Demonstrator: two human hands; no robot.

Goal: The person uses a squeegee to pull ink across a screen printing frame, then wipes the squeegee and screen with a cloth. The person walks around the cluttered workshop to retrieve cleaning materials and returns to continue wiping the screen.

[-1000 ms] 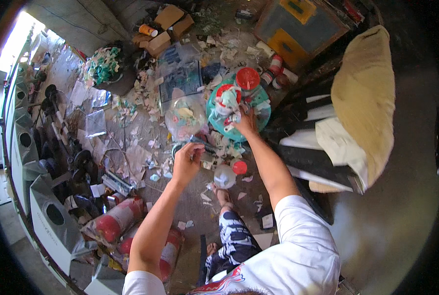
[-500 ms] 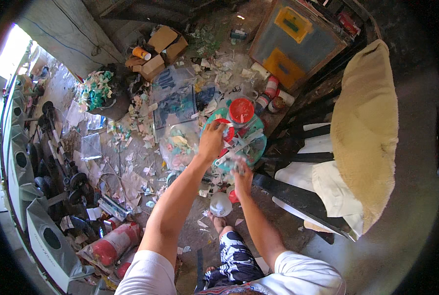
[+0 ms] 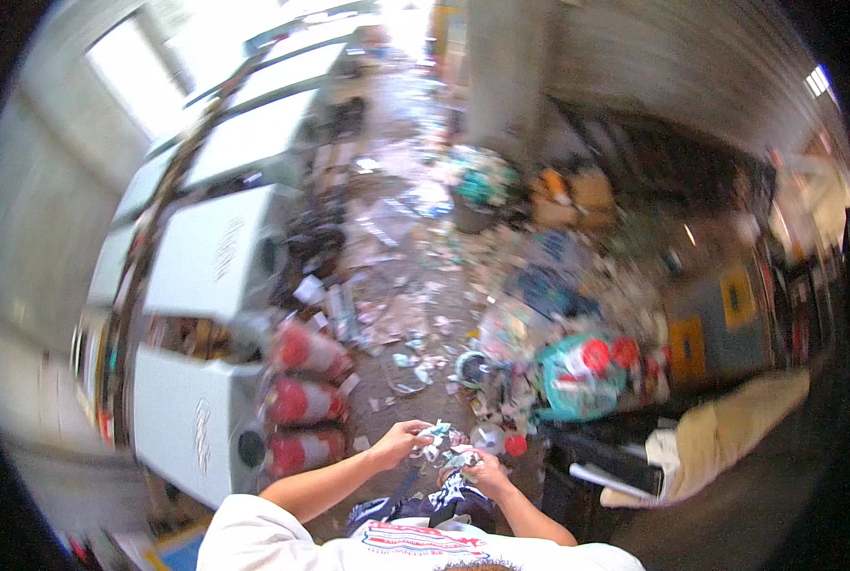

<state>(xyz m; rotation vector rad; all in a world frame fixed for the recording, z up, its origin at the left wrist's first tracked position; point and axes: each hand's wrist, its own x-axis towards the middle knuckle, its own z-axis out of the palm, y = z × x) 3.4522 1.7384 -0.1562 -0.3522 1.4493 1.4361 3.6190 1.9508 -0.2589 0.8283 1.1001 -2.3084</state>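
Low in front of my body, my left hand point(image 3: 404, 440) pinches crumpled pale teal and white scraps point(image 3: 440, 436). My right hand point(image 3: 487, 472), a little lower and to the right, grips more whitish scraps point(image 3: 458, 461). Just beyond them lie a translucent round container point(image 3: 488, 440) and a small red lid point(image 3: 515, 445). Farther right, a teal basin point(image 3: 564, 403) carries red-topped containers point(image 3: 596, 359). The picture is blurred, so the exact shape of the scraps is unclear.
Pale grey cabinets point(image 3: 189, 409) line the left, beside red-and-white wrapped cylinders point(image 3: 301, 404). Littered floor point(image 3: 396, 295) runs back past a scrap-filled dark bin point(image 3: 477, 211), cardboard boxes point(image 3: 586, 200) and a concrete pillar point(image 3: 501, 76). A framed panel point(image 3: 715, 338) and beige cloth point(image 3: 729, 428) stand right.
My head has swung leftward and up, bringing the cabinets into view. Both hands have left the basin for a place low before my body, where they now hold scraps.
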